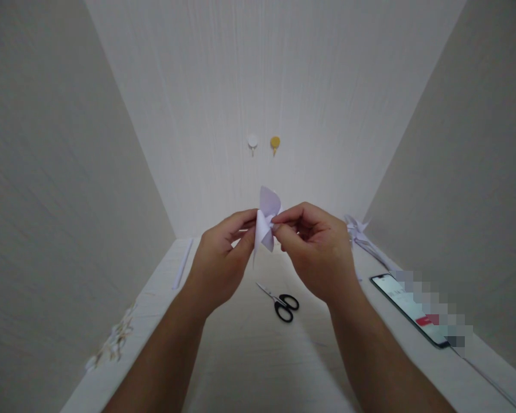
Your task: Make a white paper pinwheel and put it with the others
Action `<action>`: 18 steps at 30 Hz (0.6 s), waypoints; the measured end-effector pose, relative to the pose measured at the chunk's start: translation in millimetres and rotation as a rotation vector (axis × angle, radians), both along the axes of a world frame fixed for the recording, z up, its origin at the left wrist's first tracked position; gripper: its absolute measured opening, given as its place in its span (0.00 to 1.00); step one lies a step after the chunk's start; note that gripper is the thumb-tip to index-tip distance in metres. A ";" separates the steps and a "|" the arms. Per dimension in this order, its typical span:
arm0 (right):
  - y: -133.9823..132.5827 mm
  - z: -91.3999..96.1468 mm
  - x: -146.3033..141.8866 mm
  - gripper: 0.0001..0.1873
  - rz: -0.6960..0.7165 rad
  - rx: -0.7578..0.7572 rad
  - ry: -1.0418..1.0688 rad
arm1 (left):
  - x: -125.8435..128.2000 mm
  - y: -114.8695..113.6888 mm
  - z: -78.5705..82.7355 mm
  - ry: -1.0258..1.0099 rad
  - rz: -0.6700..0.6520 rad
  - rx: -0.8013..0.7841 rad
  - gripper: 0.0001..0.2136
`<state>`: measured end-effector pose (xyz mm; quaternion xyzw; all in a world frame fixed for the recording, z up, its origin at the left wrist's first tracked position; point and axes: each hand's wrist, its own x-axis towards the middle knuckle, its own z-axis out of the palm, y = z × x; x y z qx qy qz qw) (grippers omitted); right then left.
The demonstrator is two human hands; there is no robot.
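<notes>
A white paper pinwheel (264,223) with curled blades is held up between my two hands, above the table. My left hand (226,252) pinches its left side between thumb and fingers. My right hand (316,246) is closed at its centre, thumb and forefinger pressed together there; whether a small part sits between those fingertips I cannot make out. Below the hands, a pair of scissors (279,302) with black handles lies on the table, its blades pointing to the upper left.
A phone (408,310) with a lit screen lies at the right. Behind my right hand is another folded white paper piece (358,226). A rolled white paper tube (183,264) and a string-like bundle (114,341) are at the left. White (252,141) and yellow hooks (275,142) hang on the wall.
</notes>
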<state>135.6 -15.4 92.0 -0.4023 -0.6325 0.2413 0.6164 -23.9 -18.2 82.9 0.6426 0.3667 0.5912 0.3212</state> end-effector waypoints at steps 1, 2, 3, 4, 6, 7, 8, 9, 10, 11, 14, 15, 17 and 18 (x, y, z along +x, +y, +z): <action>-0.2 0.2 -0.1 0.05 0.008 -0.006 0.007 | 0.7 0.6 -0.1 -0.042 -0.005 -0.021 0.11; -0.3 0.4 -0.2 0.05 0.015 -0.013 0.011 | 1.3 1.1 -0.1 -0.075 -0.010 -0.037 0.11; -0.4 0.6 -0.2 0.05 0.021 -0.019 0.014 | 1.5 1.4 0.0 -0.098 -0.010 -0.047 0.11; -0.4 0.7 -0.3 0.05 0.027 -0.024 0.016 | 1.4 1.6 0.3 -0.105 -0.008 -0.053 0.11; -0.3 1.0 -0.4 0.05 0.036 -0.028 0.014 | 0.3 1.8 0.9 -0.093 -0.007 -0.060 0.09; -0.2 1.2 -0.4 0.05 0.038 -0.028 0.013 | -0.6 1.7 1.3 -0.083 -0.012 -0.064 0.08; -0.1 1.4 -0.4 0.05 0.040 -0.028 0.013 | -1.6 1.6 1.5 -0.073 -0.019 -0.069 0.08; 0.0 1.7 -0.3 0.05 0.043 -0.030 0.013 | -2.6 1.5 1.7 -0.066 -0.028 -0.073 0.08; 0.0 1.9 -0.2 0.05 0.048 -0.034 0.014 | -3.5 1.5 1.9 -0.060 -0.038 -0.076 0.08; 0.1 2.1 0.0 0.05 0.055 -0.041 0.015 | -4.3 1.4 2.0 -0.055 -0.045 -0.079 0.08; 0.2 2.5 0.4 0.05 0.091 -0.058 0.027 | -6.1 1.6 2.3 -0.039 -0.046 -0.076 0.09; 0.4 2.6 0.5 0.04 0.103 -0.062 0.033 | -6.6 1.8 2.3 -0.034 -0.044 -0.073 0.09; 0.7 2.6 0.7 0.04 0.122 -0.066 0.047 | -7.6 2.5 2.2 -0.024 -0.045 -0.065 0.09; 0.9 2.6 0.8 0.04 0.128 -0.068 0.051 | -8.1 2.9 1.9 -0.019 -0.050 -0.062 0.09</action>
